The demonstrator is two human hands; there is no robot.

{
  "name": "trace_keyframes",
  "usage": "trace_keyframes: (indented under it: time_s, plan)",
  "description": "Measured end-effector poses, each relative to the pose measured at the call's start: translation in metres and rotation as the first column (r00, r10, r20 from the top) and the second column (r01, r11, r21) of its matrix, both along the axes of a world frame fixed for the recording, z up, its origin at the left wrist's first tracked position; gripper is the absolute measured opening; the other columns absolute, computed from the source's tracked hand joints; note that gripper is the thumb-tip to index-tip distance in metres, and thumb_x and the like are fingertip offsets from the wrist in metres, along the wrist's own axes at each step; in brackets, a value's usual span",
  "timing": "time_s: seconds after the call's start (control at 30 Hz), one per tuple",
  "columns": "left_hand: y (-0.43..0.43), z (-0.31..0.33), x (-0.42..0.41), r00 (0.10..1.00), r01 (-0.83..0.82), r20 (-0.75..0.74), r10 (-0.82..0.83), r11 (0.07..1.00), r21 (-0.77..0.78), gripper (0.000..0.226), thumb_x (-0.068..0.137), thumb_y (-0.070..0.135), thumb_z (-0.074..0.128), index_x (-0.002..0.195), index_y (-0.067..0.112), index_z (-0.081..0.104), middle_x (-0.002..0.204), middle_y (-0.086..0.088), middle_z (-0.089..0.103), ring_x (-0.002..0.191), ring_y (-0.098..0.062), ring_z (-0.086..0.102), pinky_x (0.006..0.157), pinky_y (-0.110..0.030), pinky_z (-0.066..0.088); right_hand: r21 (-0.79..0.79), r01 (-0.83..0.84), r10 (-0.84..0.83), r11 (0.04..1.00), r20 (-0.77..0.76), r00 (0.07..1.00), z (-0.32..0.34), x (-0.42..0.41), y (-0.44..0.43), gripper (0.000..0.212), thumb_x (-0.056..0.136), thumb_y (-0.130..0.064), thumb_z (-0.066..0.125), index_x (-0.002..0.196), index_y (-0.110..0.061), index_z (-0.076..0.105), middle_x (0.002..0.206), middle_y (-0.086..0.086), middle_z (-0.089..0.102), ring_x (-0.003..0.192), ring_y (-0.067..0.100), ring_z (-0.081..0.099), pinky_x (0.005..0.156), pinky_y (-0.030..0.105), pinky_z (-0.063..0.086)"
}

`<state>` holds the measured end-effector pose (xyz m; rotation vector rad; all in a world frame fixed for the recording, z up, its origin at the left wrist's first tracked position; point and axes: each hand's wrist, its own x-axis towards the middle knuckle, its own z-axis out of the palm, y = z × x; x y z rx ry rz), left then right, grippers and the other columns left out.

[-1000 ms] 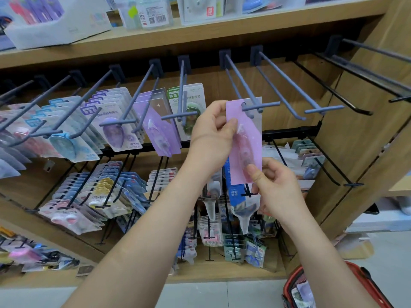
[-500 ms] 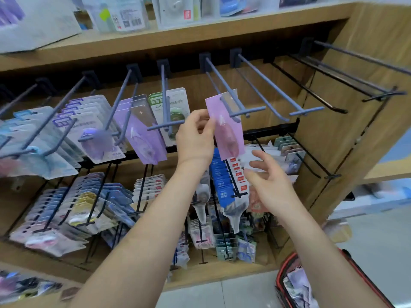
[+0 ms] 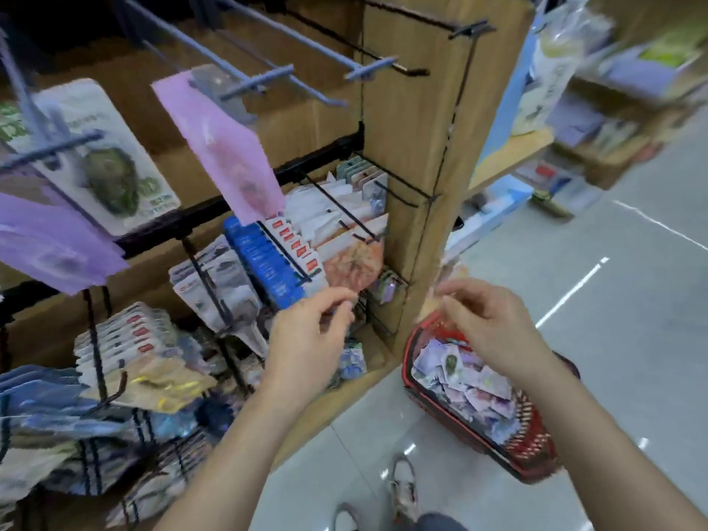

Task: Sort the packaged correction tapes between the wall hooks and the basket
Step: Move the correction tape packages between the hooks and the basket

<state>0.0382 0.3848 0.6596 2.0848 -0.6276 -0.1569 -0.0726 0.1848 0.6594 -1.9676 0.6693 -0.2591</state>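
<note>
Left hand, right hand dropped, released, empty; pink correction tape hangs on hook well above.

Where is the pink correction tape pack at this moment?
Head view, upper left of centre: the pink pack hangs on a grey hook, right of the green-and-white pack and above the blue packs.

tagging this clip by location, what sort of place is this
Most likely a stationery shop aisle. Carded packs hang in rows on wall hooks, such as the pink pack, and a red shopping basket holding more packs stands on the tiled floor.
</note>
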Motion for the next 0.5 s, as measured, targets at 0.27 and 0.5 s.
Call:
trace_keyframes:
  time_s: [0.27,0.5]
  plan:
    - [-0.079,-0.097,-0.037,0.907,0.414,-0.017,-0.421,0.882,0.224,0.027,0.082,-0.003,0.063,0.089,0.019,0.077,0.088,0.015,0.069,0.086,-0.003,0.061,0.077,-0.011,0.045,-0.034,0.321,-0.321,0.946,-0.208,0.924,-0.049,-0.128,-0.085,0.017,0.093,-0.014,0.064,0.088,-0.028,0.071,0.078,-0.008,0.073,0.063,-0.006,0.062,0.063,0.011,0.047]
    - [-0.181,-0.189,-0.073,0.863,0.491,-0.309,-0.399,0.805,0.332,0.024,0.088,0.002,0.062,0.090,0.021,0.077,0.089,0.010,0.074,0.082,-0.004,0.063,0.081,-0.021,0.049,0.049,0.539,-0.486,0.841,-0.370,0.792,-0.151,-0.196,-0.170,0.014,0.093,-0.019,0.063,0.097,-0.028,0.072,0.086,-0.005,0.073,0.084,0.018,0.069,0.082,0.043,0.057]
